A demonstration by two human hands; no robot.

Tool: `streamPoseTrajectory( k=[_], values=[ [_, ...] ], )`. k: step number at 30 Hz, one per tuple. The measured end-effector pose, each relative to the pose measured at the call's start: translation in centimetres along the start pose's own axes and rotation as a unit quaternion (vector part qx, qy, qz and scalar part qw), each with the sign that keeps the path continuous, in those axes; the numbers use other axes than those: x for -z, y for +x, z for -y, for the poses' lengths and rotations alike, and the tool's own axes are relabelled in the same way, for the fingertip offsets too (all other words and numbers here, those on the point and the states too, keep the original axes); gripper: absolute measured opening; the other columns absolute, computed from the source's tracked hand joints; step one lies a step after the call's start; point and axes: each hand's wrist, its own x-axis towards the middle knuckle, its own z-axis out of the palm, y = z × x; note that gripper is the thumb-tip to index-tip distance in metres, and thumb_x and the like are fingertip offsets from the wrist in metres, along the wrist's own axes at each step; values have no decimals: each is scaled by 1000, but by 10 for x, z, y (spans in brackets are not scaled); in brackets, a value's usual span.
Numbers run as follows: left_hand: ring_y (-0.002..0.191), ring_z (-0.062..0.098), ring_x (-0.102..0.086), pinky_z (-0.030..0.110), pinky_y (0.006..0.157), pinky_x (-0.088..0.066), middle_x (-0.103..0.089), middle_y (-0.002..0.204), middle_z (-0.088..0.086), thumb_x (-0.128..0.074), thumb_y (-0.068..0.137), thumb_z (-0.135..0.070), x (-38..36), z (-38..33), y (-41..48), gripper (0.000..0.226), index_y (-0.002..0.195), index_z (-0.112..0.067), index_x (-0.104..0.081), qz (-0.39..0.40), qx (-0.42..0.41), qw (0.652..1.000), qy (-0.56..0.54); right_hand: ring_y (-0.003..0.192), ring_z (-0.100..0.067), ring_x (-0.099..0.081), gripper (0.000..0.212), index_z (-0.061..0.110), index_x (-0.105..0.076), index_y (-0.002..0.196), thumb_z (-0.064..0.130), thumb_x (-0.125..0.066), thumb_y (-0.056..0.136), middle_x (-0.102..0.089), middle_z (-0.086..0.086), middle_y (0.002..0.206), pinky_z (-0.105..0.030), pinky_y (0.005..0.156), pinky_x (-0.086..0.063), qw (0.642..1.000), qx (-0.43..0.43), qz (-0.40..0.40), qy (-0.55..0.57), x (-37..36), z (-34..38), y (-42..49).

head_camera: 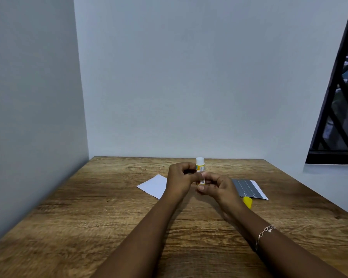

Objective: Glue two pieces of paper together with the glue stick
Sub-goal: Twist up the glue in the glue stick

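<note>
An uncapped glue stick [200, 167], yellow-labelled with a white top, stands upright between both hands above the table. My left hand [179, 180] grips its body from the left. My right hand [215, 187] pinches its base from the right. Its yellow cap [248, 202] lies on the table by my right wrist. A white piece of paper [152, 186] lies flat to the left of my hands. A dark grey piece of paper [247, 187] with white lines and a white edge lies to the right, partly hidden by my right hand.
The wooden table [88, 217] fits into a corner of grey walls at the back and the left. A dark-framed window [342, 117] is at the right. A bracelet [264, 234] is on my right wrist.
</note>
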Motion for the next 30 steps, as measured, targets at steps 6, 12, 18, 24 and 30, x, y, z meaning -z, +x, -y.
streamPoseTrajectory(
  k=[6, 12, 18, 24, 30],
  values=[
    [58, 12, -57, 18, 51, -45, -62, 69, 9, -71, 73, 1, 3, -2, -2, 8, 77, -4, -66, 8, 8, 1000, -18, 78, -20, -69, 23, 4, -64, 97, -6, -59, 77, -73, -6, 79, -23, 68, -57, 997, -14, 20, 67, 0, 1, -3],
    [63, 17, -57, 19, 55, -48, -59, 75, 13, -74, 69, 3, 0, -1, -2, 18, 82, 4, -62, -21, 8, 1000, -14, 80, -18, -62, 36, -10, -52, 108, -13, -62, 73, -62, -16, 88, -26, 70, -53, 1000, -6, -1, 6, -13, -2, -4],
    [68, 19, -61, 26, 64, -49, -64, 74, 13, -71, 73, 2, 0, -2, -2, 9, 82, 1, -69, 7, 10, 1000, -23, 68, -15, -64, 22, -3, -60, 91, -16, -58, 74, -62, -13, 75, -19, 63, -55, 999, 10, -28, 28, -8, 1, -1],
    [59, 9, -66, 19, 57, -55, -70, 64, -1, -66, 78, -1, 6, -5, -2, 12, 75, -11, -72, 35, 21, 997, -70, 77, -19, -70, 31, 1, -57, 107, 7, -56, 77, -74, -7, 81, -24, 68, -58, 988, -38, 76, 130, 1, 7, -1],
    [54, 7, -64, 17, 51, -50, -69, 59, -2, -72, 72, -1, 4, -4, -3, 6, 76, -6, -70, 4, 4, 999, -52, 85, -13, -65, 34, 4, -58, 109, 4, -65, 76, -70, -1, 90, -24, 67, -54, 998, -10, 51, 41, -6, 2, -2]
  ],
)
